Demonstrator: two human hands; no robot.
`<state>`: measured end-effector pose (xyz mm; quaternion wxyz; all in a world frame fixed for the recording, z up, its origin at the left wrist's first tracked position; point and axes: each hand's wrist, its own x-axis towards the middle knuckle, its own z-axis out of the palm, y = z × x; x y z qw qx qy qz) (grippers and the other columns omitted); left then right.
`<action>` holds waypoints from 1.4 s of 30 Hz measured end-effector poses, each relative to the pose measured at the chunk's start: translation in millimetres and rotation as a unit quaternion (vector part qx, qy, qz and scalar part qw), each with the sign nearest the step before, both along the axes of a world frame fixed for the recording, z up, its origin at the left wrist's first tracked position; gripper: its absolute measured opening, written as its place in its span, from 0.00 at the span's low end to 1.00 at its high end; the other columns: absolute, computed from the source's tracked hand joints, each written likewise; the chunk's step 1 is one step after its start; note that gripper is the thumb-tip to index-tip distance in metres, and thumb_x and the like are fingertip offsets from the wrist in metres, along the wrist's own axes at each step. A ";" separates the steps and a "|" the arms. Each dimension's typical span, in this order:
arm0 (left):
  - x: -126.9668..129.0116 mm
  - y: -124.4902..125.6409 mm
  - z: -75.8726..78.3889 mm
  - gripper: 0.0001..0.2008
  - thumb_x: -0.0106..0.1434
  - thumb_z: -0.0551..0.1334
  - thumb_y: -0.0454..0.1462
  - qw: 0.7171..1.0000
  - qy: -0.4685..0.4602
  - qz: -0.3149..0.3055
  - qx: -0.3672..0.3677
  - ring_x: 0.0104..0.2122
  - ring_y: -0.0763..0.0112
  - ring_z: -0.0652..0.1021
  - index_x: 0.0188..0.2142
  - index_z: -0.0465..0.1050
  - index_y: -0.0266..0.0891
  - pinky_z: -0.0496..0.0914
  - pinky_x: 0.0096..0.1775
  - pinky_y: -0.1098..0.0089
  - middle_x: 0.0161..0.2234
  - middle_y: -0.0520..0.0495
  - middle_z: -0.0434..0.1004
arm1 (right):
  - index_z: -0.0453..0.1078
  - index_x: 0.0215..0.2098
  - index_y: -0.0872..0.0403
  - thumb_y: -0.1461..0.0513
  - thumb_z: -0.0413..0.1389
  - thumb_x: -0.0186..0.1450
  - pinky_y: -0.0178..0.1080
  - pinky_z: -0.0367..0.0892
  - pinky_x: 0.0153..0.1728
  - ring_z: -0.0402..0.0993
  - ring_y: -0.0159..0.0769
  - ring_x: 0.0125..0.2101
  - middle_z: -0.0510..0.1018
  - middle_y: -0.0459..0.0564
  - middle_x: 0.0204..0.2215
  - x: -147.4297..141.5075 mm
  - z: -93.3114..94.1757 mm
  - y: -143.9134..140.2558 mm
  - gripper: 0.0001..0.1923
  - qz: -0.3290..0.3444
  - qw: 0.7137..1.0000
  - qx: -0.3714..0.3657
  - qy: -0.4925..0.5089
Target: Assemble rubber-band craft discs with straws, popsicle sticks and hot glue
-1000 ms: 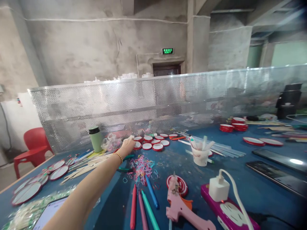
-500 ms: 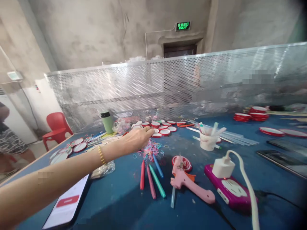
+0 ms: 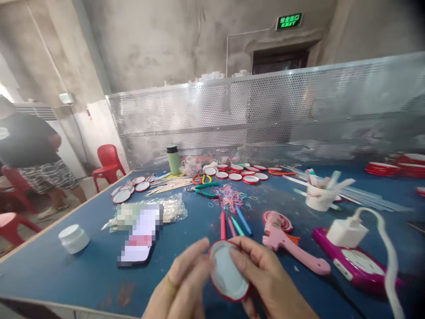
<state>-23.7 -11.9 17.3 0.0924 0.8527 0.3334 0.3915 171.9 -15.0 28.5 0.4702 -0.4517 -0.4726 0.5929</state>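
A round jar lid (image 3: 229,277) with a red rim and whitish inside is held up close to me, its inner face toward me. My right hand (image 3: 265,270) grips its right side, thumb pressed on the inner face. My left hand (image 3: 186,279), a little blurred and wearing a ring, has its fingers closed along the lid's left edge. Just beyond the lid lie several felt pens, among them a red one (image 3: 223,223) and a blue one (image 3: 244,220). A pink hot glue gun (image 3: 292,248) rests to the right of my hands.
Small coloured bands (image 3: 229,197), pliers (image 3: 204,192) and more lids (image 3: 235,176) lie farther back. At left are a phone (image 3: 142,235) and a white jar (image 3: 73,238). A cup of sticks (image 3: 320,197) and a purple power strip (image 3: 358,261) with cable stand right. A person (image 3: 29,141) stands beyond the table.
My left hand has drawn back from the far group of lids toward me. A lid is now between both hands, and my right hand has come into view. The view has swung left.
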 end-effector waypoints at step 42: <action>22.9 11.1 -25.0 0.06 0.57 0.53 0.33 0.910 -0.203 0.043 -0.358 0.19 0.74 0.70 0.24 0.59 0.40 0.61 0.22 0.76 0.18 0.54 0.64 | 0.74 0.34 0.55 0.64 0.55 0.64 0.36 0.63 0.36 0.76 0.41 0.40 0.80 0.53 0.36 -11.3 0.2 185.6 0.05 -0.052 0.662 0.252 -0.704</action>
